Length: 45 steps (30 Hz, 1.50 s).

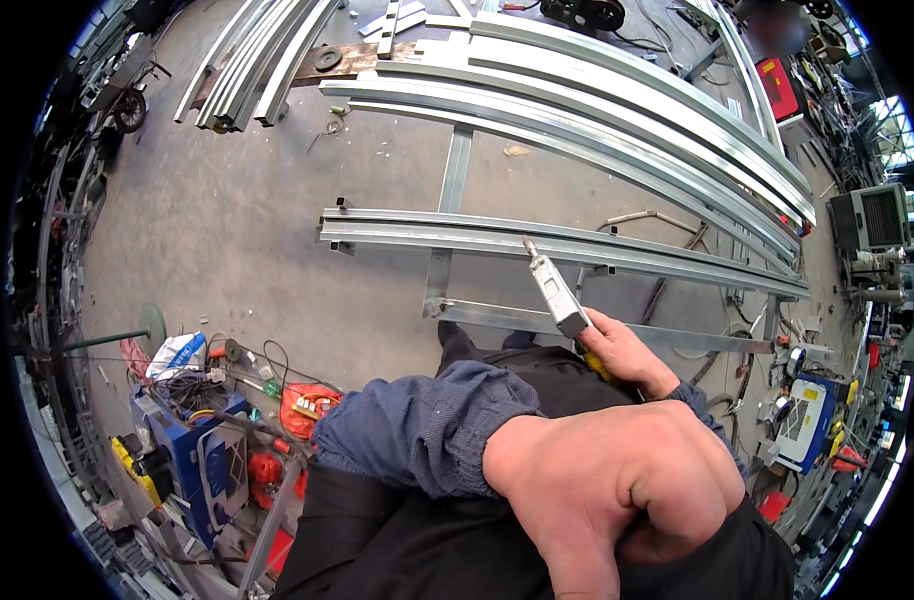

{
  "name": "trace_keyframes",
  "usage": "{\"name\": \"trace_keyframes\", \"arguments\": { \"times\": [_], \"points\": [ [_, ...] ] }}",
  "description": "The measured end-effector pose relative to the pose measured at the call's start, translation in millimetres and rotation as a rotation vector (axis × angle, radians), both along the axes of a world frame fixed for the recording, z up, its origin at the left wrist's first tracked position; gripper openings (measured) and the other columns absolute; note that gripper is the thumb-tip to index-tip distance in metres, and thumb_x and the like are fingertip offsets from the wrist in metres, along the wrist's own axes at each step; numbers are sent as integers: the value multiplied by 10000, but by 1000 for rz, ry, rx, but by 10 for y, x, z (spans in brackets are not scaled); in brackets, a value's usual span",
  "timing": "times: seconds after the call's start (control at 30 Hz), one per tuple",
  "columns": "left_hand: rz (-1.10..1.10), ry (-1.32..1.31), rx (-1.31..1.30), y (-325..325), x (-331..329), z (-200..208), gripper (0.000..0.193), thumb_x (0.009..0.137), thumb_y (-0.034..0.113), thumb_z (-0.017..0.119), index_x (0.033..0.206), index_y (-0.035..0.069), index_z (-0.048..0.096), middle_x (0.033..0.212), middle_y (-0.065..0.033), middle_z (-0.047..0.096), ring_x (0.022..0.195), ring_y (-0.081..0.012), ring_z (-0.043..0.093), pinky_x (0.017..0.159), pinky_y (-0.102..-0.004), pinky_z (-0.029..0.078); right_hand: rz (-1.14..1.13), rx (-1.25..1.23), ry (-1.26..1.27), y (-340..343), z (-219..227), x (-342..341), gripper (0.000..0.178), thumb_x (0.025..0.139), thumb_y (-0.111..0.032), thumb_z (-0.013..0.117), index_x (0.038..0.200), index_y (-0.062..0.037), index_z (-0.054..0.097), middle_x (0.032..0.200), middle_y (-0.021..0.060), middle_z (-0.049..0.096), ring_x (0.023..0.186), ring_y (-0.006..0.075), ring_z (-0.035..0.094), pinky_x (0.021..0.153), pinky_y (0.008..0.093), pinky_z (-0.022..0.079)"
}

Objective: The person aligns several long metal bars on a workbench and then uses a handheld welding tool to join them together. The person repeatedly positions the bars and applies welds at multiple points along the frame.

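Underneath everything, a grey floor (237, 210) is spreading out wide, and it is carrying a lot of metal. Many long, shiny bars (597, 108) are lying side by side toward the top of the view, likely because that way they are taking up less room. Another bunch of bars (262, 65) is resting at the top left. Nearer the person, two long rails (447, 232) are lying close together across a flat metal strip (457, 170); the strip is probably holding them up off the floor. A blue box (162, 430) is standing at the lower left, with dark cables (192, 388) piling up on it.

The left hand (617, 490) is showing big, close to the camera. It is making a loose curl, not spreading, and the view is hiding whether it is pinching anything. It is hanging in front of dark clothes (407, 535). The right hand (622, 347) is wrapping tightly around the yellow grip (599, 368) of a grey tool (557, 293). That tool is sitting between the person's body and the rails. Its tip (530, 246) is pointing away, perhaps so it is not poking the legs. The tip is showing over the rails, but nobody can tell whether it is touching them.
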<state>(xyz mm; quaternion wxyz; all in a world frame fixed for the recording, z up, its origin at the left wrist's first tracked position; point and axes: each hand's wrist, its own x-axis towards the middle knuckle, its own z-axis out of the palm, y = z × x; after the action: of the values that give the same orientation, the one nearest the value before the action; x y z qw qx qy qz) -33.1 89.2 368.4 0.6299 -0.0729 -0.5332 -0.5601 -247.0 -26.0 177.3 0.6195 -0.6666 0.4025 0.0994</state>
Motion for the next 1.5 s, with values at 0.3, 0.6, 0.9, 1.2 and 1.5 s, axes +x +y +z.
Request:
{"name": "trace_keyframes", "arguments": {
  "times": [0.3,0.6,0.9,1.2,1.5],
  "points": [
    [-18,287,-67,-112,-171,51,691,770,448,1040,622,108,457,636,-51,443,553,-300,470,508,-418,303,69,37,-18,-47,-37,-12,492,1173,-274,589,1617,-66,550,1325,19,695,1190,122,597,1069,296,487],
    [-282,371,-44,43,-274,-108,616,844,390,999,643,100,495,648,-61,469,564,-310,481,521,-415,317,94,47,48,-19,26,140,483,1142,-256,589,1580,-53,573,1320,82,737,1210,167,644,1097,323,491],
    [571,-164,202,20,562,-759,214,848,97,799,741,45,621,793,-91,613,680,-279,572,665,-410,473,120,59,10,-25,37,275,558,1122,-312,643,1639,-119,554,1343,89,750,1204,162,664,1098,321,498],
    [1289,-1823,773,397,1645,-3832,861,767,287,947,1524,98,583,1575,-117,533,1541,-333,427,1318,-504,307,270,-80,149,-25,-1,736,735,1048,-528,709,1680,-210,511,1333,175,769,1199,322,736,1059,373,533],
    [1060,-2044,501,-143,1911,-3590,1221,678,500,1006,1681,115,426,1654,-117,512,1599,-342,402,1370,-576,206,288,-101,237,40,-24,870,754,1047,-591,686,1675,-212,513,1285,173,781,1190,356,739,1036,419,550]
  ]
}}
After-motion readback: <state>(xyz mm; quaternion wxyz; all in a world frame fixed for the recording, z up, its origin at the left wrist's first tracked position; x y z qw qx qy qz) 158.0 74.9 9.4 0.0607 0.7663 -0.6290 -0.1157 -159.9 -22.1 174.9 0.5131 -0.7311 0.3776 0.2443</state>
